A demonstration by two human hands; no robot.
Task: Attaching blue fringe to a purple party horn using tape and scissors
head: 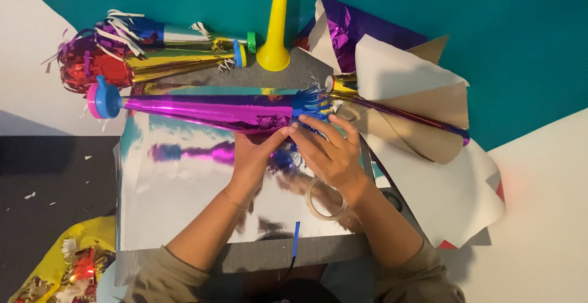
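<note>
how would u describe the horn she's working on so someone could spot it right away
Start at the large mirror-like silver foil sheet in the middle of the table. Along its top edge lies a long magenta foil cone horn, which the left hand and right hand touch at its wide blue-fringed end. Unlike the neighbouring horns, it has a blue and pink mouthpiece.

Lighting is bright and even, from above. The silver foil sheet (pixel 177 199) shows mirror glare and coloured reflections. Soft shadows fall beside the folded paper (pixel 422 101). Focus is sharp throughout.
</note>
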